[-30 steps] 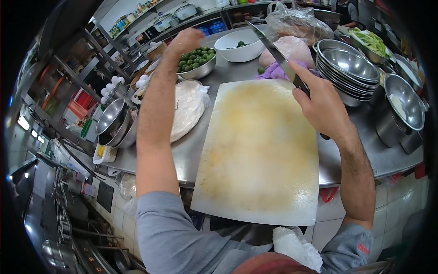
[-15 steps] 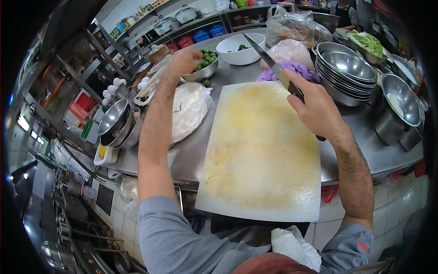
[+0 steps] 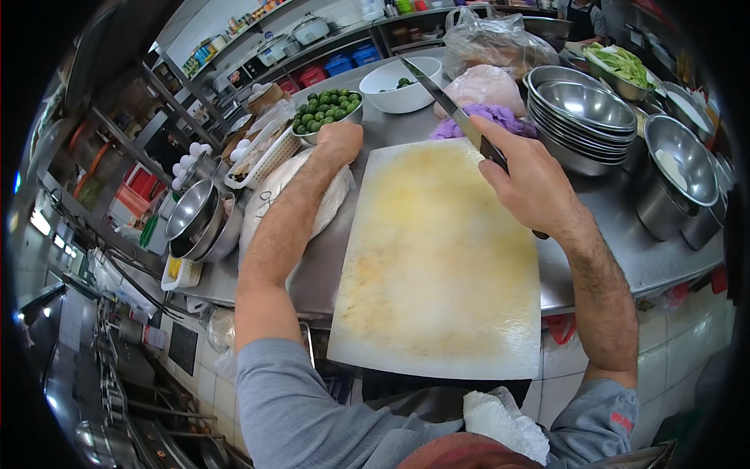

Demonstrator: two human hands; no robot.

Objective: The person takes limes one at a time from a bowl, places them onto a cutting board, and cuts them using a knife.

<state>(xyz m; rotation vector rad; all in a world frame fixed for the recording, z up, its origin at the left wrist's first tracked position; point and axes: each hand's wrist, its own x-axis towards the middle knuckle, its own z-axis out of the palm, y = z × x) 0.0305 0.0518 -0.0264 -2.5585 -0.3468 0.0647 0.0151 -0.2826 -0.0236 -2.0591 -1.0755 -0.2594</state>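
Note:
My right hand is wrapped round the dark handle of a kitchen knife. Its long blade points up and away, above the far right part of a white, yellow-stained cutting board. My left hand is closed and low, at the near side of a metal bowl heaped with small green limes. Its fingertips are hidden, so anything in them cannot be made out. Just beyond stands a white bowl with a few limes in it.
Stacked metal bowls and a purple cloth sit right of the board. Left are a plastic-wrapped pale bundle, a white basket and more metal bowls. At the back right, a person stands beyond leafy greens.
My left hand has come down from above the limes to the bowl's near side, where a loose lime lay on the table. The knife stays raised in my right hand.

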